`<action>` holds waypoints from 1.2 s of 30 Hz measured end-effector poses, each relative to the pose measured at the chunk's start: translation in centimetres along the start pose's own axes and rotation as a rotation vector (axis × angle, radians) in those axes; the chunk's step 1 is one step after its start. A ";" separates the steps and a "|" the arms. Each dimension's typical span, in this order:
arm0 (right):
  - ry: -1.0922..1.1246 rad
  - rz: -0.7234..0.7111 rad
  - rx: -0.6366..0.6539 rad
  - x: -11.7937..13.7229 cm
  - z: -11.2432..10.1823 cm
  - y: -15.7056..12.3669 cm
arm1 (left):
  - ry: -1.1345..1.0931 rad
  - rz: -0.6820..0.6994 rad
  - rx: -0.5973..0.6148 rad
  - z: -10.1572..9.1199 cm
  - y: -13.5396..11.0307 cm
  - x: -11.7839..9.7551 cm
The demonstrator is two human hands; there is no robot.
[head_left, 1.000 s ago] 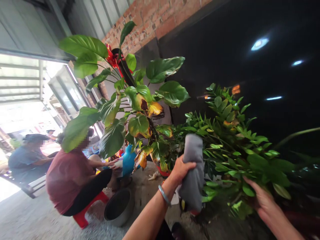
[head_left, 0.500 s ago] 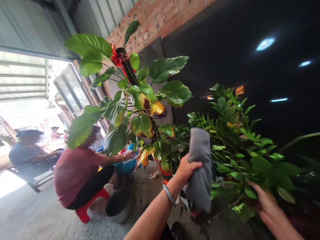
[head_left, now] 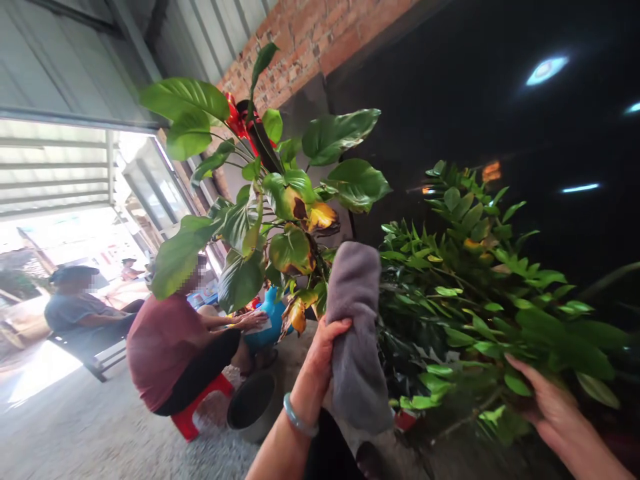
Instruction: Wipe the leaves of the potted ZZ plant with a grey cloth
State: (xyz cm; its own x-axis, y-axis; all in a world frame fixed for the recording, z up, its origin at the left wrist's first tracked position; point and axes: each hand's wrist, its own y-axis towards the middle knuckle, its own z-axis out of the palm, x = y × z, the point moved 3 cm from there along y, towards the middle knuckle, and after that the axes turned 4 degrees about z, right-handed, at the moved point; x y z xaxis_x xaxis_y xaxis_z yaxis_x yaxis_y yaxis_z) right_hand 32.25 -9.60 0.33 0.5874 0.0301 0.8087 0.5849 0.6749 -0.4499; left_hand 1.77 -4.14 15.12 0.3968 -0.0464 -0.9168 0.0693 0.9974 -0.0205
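A folded grey cloth (head_left: 356,333) is gripped in my left hand (head_left: 320,363), thumb across its near side, and it stands upright in front of the plants. My right hand (head_left: 553,407) is at the lower right of a bushy green plant (head_left: 465,267), around some of its small glossy leaves; part of the fingers is hidden behind them. A tall big-leaved plant (head_left: 295,193) rises beyond my left hand. Several of its lower leaves are yellow and brown, and a red ribbon (head_left: 235,119) is tied near the top of its dark pole.
At left, a person in a dull red shirt (head_left: 163,347) sits on a red stool (head_left: 200,403) with hands at a blue object (head_left: 267,320). A dark bucket (head_left: 254,403) stands on the floor nearby. Farther left another person (head_left: 83,300) sits. A dark glossy wall (head_left: 450,100) backs the plants.
My left hand has brought the grey cloth to the left, away from the bushy plant's leaves. My right hand stays at the same leaves. The view has shifted slightly.
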 end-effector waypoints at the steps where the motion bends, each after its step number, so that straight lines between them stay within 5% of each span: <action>1: 0.004 0.017 -0.012 -0.1 0.0 0.0 | -0.039 -0.039 -0.101 -0.6 0.0 1.2; 4: 0.013 0.084 -0.044 -0.1 0.0 -0.3 | -0.039 -0.272 -0.215 -2.3 -1.8 6.7; 7: 0.024 0.113 -0.037 0.2 0.1 -0.8 | 0.006 -0.413 -0.066 -3.2 -4.9 10.4; 10: 0.033 0.095 -0.040 0.6 0.1 -1.1 | -0.001 -0.348 -0.006 -3.2 -6.1 8.5; 15: 0.027 0.066 -0.045 0.5 0.1 -0.9 | -0.114 -0.018 -0.251 -1.4 -2.1 1.0; 17: 0.037 0.039 -0.040 0.5 0.2 -0.9 | -0.149 -0.100 -0.333 -0.6 -1.0 1.5; 20: 0.042 0.047 -0.034 0.5 0.3 -1.1 | -0.031 -0.389 -0.292 0.0 -2.2 6.3; 24: 0.034 0.105 -0.023 0.6 0.1 -1.3 | 0.063 -0.494 0.191 1.0 -5.9 11.2; 27: 0.029 0.069 -0.036 0.7 -0.1 -1.2 | 0.083 -0.356 0.309 1.9 -5.6 9.1; 32: 0.079 0.016 0.008 0.6 0.0 -1.0 | 0.035 -0.072 0.039 3.2 -0.7 3.7; 36: 0.055 0.071 0.059 0.4 0.3 -1.2 | 0.202 -0.216 0.074 2.3 -1.0 7.4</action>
State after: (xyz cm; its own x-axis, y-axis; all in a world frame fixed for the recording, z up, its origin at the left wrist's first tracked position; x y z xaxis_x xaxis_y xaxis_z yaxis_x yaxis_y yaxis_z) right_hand 31.61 -10.18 1.28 0.6566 0.0399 0.7532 0.5081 0.7145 -0.4809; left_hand 6.75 -5.57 9.33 0.1756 -0.2371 -0.9555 0.2017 0.9586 -0.2008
